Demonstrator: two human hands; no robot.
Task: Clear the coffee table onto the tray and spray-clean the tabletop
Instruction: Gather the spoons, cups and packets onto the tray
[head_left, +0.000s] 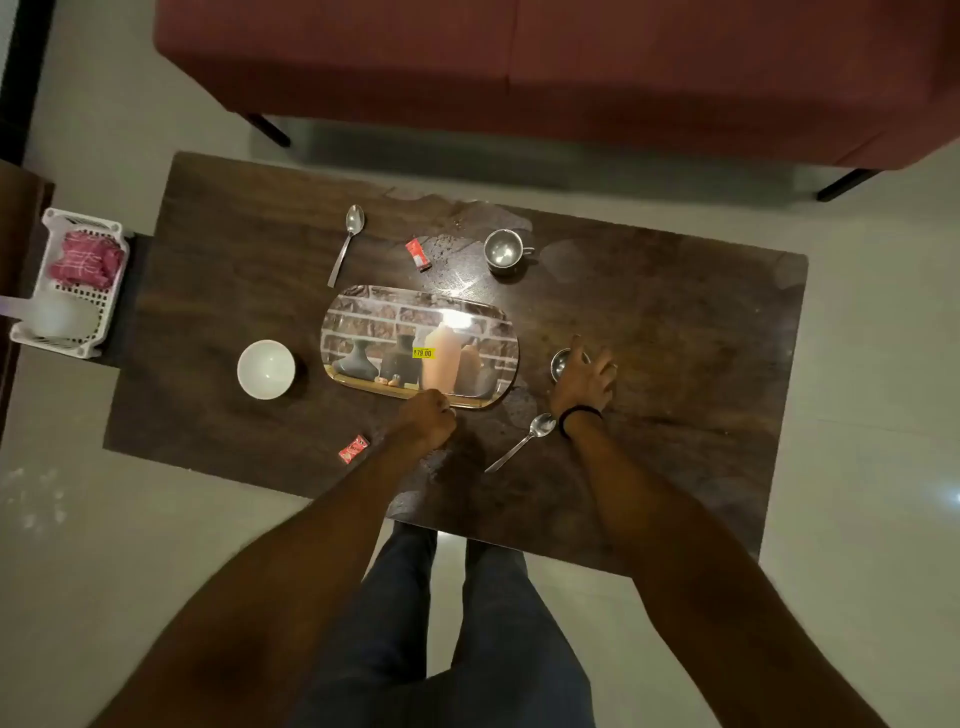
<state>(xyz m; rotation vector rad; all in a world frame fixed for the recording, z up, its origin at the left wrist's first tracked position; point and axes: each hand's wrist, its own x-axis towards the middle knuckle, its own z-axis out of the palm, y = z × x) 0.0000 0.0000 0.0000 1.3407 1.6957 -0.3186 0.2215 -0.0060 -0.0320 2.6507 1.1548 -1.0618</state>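
Observation:
A printed oval tray (363, 322) lies mid-table on the dark wooden coffee table (675, 322). My left hand (428, 418) grips the tray's near rim. My right hand (584, 382) reaches over a small steel cup (562, 362) to the tray's right, fingers curled round it. Another steel cup (503, 251) with a handle stands behind the tray. One spoon (345, 243) lies at the back left, a second spoon (522, 440) lies near my right wrist. A white bowl (266, 369) sits left of the tray. Two red wrappers (418, 253) (353, 448) lie on the table.
A white plastic basket (83, 224) at the table's left end holds a red cloth (85, 260) and a pale spray bottle (57, 314). A red sofa (571, 67) stands beyond the table. Wet smears mark the tabletop near the far cup. My legs stand at the near edge.

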